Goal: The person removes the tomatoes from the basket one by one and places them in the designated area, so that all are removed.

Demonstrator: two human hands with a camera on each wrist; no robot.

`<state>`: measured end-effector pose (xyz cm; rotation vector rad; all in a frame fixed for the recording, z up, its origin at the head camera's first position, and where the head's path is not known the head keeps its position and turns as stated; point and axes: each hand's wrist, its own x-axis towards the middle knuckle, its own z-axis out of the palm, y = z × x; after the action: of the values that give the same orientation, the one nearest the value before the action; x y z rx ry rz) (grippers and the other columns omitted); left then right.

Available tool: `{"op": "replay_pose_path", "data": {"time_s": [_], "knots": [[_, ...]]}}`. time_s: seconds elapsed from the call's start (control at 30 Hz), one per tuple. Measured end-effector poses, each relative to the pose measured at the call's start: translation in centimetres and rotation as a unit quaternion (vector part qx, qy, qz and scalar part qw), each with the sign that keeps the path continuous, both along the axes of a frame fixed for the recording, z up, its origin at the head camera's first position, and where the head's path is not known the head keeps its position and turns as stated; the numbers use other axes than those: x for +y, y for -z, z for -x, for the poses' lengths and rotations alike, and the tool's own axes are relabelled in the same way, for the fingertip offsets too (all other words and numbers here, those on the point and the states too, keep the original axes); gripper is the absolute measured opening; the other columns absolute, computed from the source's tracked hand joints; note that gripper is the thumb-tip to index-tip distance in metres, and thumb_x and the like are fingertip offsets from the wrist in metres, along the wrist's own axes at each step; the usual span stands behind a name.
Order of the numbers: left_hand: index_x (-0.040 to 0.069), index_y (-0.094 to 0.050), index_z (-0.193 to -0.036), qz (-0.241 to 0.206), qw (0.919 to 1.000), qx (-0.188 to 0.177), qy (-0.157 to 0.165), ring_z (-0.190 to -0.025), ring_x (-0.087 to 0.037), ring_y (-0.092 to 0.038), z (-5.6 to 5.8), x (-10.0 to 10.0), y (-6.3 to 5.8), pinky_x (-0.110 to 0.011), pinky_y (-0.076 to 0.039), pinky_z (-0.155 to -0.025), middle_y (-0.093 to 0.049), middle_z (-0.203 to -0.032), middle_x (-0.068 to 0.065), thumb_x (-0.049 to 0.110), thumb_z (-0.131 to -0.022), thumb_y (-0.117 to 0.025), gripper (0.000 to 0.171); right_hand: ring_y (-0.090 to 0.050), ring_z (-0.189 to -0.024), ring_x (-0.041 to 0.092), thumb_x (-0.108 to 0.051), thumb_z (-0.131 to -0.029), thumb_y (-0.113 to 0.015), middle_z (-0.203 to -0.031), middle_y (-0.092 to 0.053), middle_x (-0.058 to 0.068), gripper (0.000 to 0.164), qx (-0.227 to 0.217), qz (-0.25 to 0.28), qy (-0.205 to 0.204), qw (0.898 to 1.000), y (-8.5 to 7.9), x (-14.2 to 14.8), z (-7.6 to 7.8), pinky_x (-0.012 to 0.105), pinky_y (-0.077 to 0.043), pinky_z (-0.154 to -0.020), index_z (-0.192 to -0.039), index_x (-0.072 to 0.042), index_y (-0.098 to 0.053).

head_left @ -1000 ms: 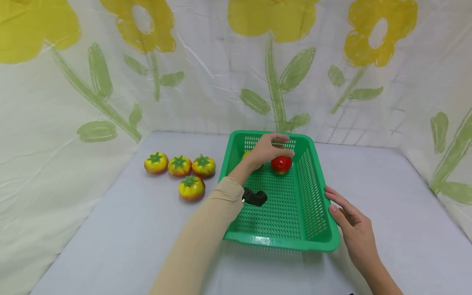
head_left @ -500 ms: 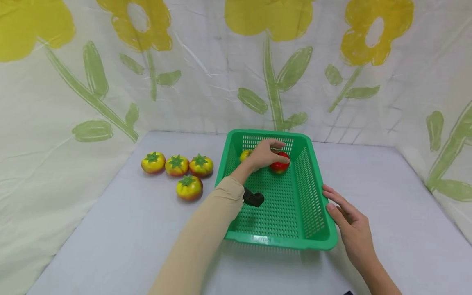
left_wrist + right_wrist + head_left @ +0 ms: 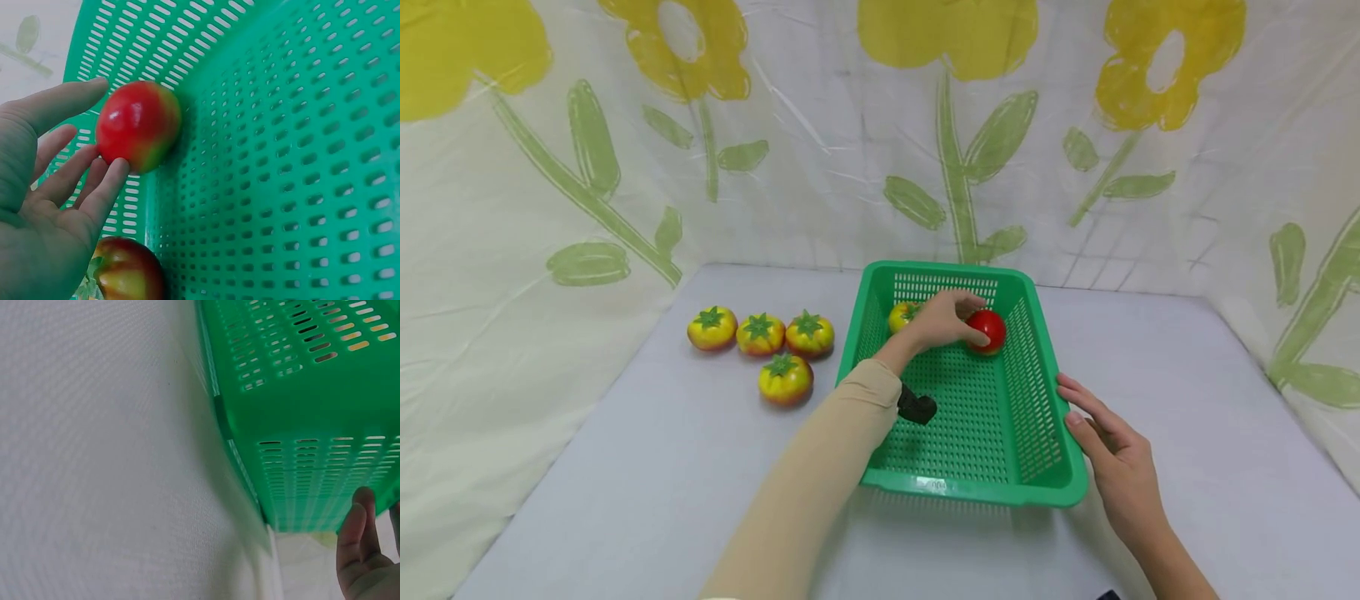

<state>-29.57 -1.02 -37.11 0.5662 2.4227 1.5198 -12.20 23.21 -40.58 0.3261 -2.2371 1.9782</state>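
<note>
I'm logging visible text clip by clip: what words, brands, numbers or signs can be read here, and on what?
None can be read with certainty.
Green basket, front rim: a small pale marking, too small and blurred to read.
Red fruit and the four yellow-red fruits: no lettering visible.
Backdrop: flower pictures, no words visible.

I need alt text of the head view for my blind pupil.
A person's left hand touches a red tomato-like fruit inside a green basket; the right hand touches its rim. A yellow fruit lies inside too; four more fruits sit outside, left.
</note>
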Motion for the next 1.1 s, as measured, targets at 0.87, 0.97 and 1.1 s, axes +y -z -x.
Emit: {"op": "replay_pose_path", "data": {"time_s": [0.87, 0.97, 1.1], "knots": [[0.007, -0.062, -0.131, 0.046, 0.9965, -0.028, 0.064, -0.123, -0.026, -0.051, -0.08, 0.26, 0.24, -0.027, -0.05, -0.088, -0.057, -0.134, -0.005, -0.008, -0.077, -0.078, 0.059, -0.044, -0.133, 0.016, -0.01, -0.103, -0.052, -0.15, -0.043, 0.007, 0.039, -0.002, 0.01, -0.002, 1.0, 0.01, 0.03, -0.01, 0.018, -0.042, -0.098, -0.141, -0.002, -0.052], [0.008, -0.062, -0.131, 0.05, 0.9962, -0.032, 0.064, -0.122, -0.027, -0.051, -0.09, 0.24, 0.25, -0.027, -0.051, -0.085, -0.057, -0.135, -0.004, -0.009, -0.077, -0.078, 0.058, -0.042, -0.135, 0.016, -0.01, -0.103, -0.052, -0.15, -0.043, 0.007, 0.039, -0.002, 0.009, -0.003, 1.0, 0.02, 0.03, 0.02, 0.018, -0.041, -0.098, -0.141, -0.002, -0.052], [0.009, -0.061, -0.133, 0.057, 0.9956, -0.031, 0.068, -0.119, -0.026, -0.052, -0.01, 0.16, 0.46, -0.028, -0.051, -0.084, -0.055, -0.137, -0.003, -0.008, -0.077, -0.078, 0.06, -0.041, -0.136, 0.016, -0.01, -0.103, -0.052, -0.15, -0.043, 0.007, 0.039, -0.001, 0.007, -0.003, 1.0, 0.02, -0.01, 0.05, 0.017, -0.04, -0.099, -0.141, -0.003, -0.052]]}}
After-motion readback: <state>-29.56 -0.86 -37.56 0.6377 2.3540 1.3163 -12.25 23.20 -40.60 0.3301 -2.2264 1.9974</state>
